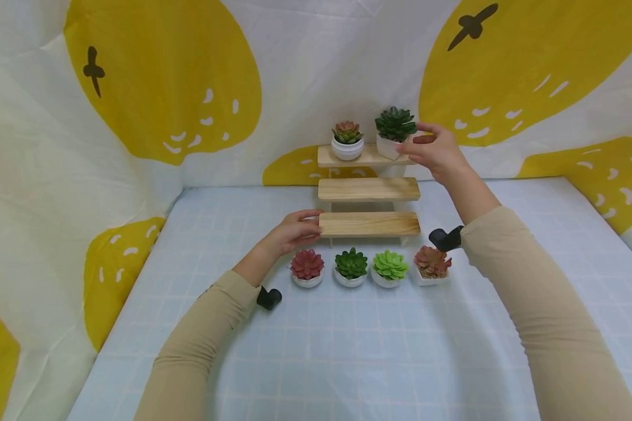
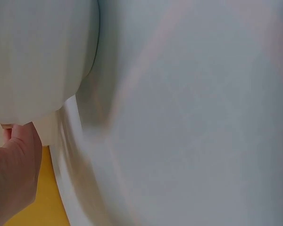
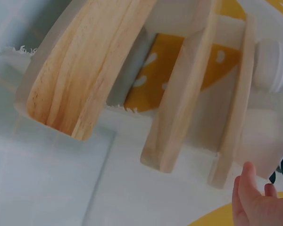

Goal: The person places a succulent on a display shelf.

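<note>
Wooden, grained stand [image 1: 368, 224] and angular white pot [image 1: 387, 148] meet bare hands [image 1: 295, 231] [image 1: 437, 153].

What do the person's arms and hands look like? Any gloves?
Long beige sleeves, left sleeve and right sleeve, both wrinkled. A small black piece sits at each cuff. No gloves: left hand and right hand are bare.

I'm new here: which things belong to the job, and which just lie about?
Belonging, apparently:
dark-green succulent in angular white pot, held by right hand;
wooden three-tier stand, touched by left hand;
five other reddish or green succulents in white pots.

Background:
yellow-patterned white cloth backdrop;
pale-blue checked tablecloth.
</note>
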{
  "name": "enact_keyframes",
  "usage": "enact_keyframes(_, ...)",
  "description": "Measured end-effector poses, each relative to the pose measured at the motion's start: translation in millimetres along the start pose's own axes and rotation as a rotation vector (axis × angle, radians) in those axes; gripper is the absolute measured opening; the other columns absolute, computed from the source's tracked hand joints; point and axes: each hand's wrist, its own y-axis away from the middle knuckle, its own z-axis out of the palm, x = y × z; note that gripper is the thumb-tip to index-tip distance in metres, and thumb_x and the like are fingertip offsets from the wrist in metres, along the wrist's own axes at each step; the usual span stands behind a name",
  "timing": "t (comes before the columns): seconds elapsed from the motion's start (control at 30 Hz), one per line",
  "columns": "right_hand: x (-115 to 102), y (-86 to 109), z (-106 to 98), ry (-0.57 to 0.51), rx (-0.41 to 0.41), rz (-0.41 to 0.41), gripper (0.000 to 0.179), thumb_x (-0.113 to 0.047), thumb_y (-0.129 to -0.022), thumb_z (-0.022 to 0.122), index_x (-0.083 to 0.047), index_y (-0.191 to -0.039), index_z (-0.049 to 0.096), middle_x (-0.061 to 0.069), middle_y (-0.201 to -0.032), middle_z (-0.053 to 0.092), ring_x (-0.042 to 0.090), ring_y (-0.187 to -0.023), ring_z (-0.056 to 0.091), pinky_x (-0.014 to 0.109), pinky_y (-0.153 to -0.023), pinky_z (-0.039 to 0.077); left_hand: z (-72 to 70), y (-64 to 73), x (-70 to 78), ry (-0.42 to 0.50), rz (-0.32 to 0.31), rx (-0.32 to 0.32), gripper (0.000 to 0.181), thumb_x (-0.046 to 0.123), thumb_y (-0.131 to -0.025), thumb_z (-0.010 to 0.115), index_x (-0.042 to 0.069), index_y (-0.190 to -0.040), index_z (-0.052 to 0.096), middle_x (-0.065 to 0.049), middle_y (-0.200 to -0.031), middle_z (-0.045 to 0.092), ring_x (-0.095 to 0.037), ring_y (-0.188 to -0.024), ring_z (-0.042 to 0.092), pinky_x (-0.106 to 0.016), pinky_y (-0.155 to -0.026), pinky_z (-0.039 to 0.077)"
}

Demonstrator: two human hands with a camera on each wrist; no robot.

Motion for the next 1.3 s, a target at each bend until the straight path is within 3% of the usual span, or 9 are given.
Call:
enact_keyframes(0.4,-6.4,16.2,-19.8,-0.150,-0.055,-0.022,0.085,-0.005,-0.074,0.077,-0.008,-0.145,0.031,0.009,-0.120,0.038,0.018,-0.101,0.047,0.022,-0.085,0.046,-0.6,-2.2,0.2,0.017,-0.001,-0.001,0.055,-0.007,-0.087,0.055,0.007,-0.139,0.043,-0.015,-0.137,0.043,-0.012,-0.082,0.057,-0.020,-0.067,0.052)
enact_keyframes(0.67,-0.8,33.2,-38.1,-0.154,-0.113,-0.074,0.079,-0.004,-0.077,0.074,-0.005,-0.143,0.031,0.005,-0.114,0.041,0.014,-0.098,0.052,0.020,-0.080,0.050,0.5,-0.3,-0.4,0.005,0.005,-0.001,0.055,-0.007,-0.088,0.055,0.007,-0.139,0.043,-0.016,-0.136,0.044,-0.013,-0.083,0.057,-0.022,-0.070,0.053)
enact_keyframes(0.9,7.4,49.7,-55.9,-0.093,-0.139,-0.097,0.068,-0.007,-0.081,0.071,-0.007,-0.139,0.036,0.005,-0.115,0.043,0.010,-0.090,0.058,0.016,-0.072,0.051,0.5,0.4,-0.5,0.002,0.000,0.000,0.055,-0.007,-0.088,0.055,0.007,-0.139,0.043,-0.015,-0.137,0.043,-0.014,-0.087,0.056,-0.024,-0.074,0.053)
enact_keyframes(1.13,17.3,64.3,-74.1,0.110,-0.146,-0.155,0.053,-0.012,-0.087,0.066,-0.015,-0.134,0.042,-0.001,-0.115,0.047,0.007,-0.097,0.053,0.013,-0.072,0.050,1.5,0.6,-0.2,0.007,-0.001,-0.001,0.055,-0.007,-0.088,0.055,0.007,-0.139,0.043,-0.015,-0.137,0.043,-0.013,-0.085,0.057,-0.022,-0.071,0.053)
enact_keyframes(1.3,29.3,72.2,-86.1,0.104,-0.163,-0.193,0.049,-0.007,-0.088,0.063,-0.015,-0.132,0.044,0.000,-0.115,0.048,0.007,-0.097,0.055,0.014,-0.073,0.050,0.7,0.7,-0.8,0.011,0.011,-0.009,0.055,-0.008,-0.088,0.054,0.006,-0.140,0.042,-0.017,-0.137,0.043,-0.012,-0.083,0.057,-0.022,-0.069,0.052)
